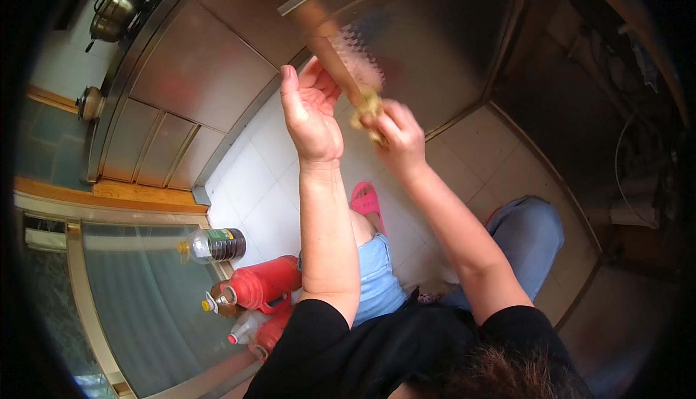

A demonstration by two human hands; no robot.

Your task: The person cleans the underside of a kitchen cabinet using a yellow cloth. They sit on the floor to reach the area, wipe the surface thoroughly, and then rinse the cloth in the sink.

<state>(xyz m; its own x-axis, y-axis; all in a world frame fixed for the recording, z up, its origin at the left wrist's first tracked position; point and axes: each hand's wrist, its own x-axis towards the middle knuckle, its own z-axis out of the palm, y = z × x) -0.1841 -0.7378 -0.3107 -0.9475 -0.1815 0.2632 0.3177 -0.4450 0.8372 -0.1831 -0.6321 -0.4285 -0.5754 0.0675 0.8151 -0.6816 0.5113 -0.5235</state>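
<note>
My right hand (pixel 399 132) is closed on a crumpled yellowish cloth (pixel 370 110), blurred, at the lower end of the brown edge strip (pixel 337 67) of a metal cabinet door (pixel 435 45). To its left, my left hand (pixel 315 110) is raised, palm in view and thumb apart from the fingers. Its fingertips are partly hidden behind the strip, so whether they touch it cannot be told. Pale, speckled patches show on the door's shiny surface beside the strip.
A dark, open cabinet interior (pixel 598 100) with pipes is at right. At left are metal cabinet fronts (pixel 201 67), a steel pot (pixel 117 10), a bottle of dark liquid (pixel 217 244) and a red thermos flask (pixel 266 282). Below are a pink slipper (pixel 365 197) and a denim-covered knee (pixel 527 236).
</note>
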